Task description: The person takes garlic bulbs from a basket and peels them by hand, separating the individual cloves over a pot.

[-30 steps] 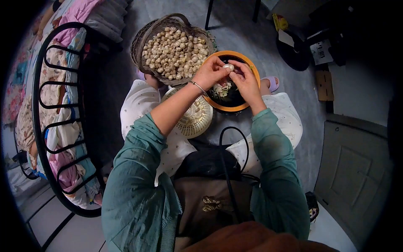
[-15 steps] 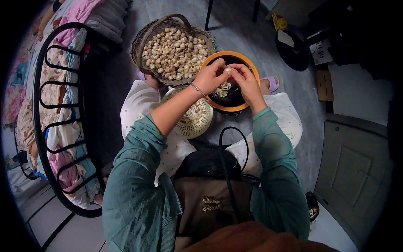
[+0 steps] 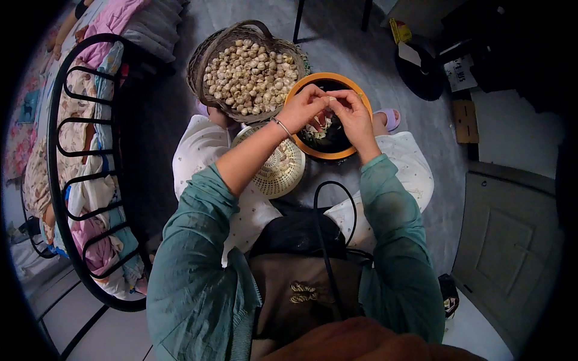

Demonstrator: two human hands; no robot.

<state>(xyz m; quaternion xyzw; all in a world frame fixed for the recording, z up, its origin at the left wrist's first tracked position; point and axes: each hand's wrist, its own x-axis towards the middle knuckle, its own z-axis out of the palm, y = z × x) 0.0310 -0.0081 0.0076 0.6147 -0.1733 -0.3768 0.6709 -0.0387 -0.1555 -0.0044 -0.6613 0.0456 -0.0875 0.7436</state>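
Observation:
My left hand (image 3: 304, 109) and my right hand (image 3: 354, 117) meet over an orange-rimmed black bucket (image 3: 333, 156). Their fingertips pinch together on a small pale garlic bulb (image 3: 332, 98), largely covered by the fingers. Below them, pale papery peels (image 3: 320, 129) lie inside the bucket. Just left of the bucket, a cream plastic colander (image 3: 283, 180) holds a few pale pieces, partly hidden by my left forearm. Beyond it stands a wicker basket (image 3: 197, 71) with an arched handle, heaped with small round garlic bulbs (image 3: 250, 75).
A bed with a black metal frame (image 3: 57, 120) and crumpled bedding (image 3: 81, 96) runs along the left. A black cable (image 3: 319, 222) loops over my lap. At the right are a dark round base (image 3: 418, 81), a cardboard box (image 3: 465, 122) and a grey door (image 3: 509, 240).
The fingers of both hands have closed further over the garlic bulb, so less of it shows. The left fingers have shifted slightly. Basket, colander and bucket stay in place.

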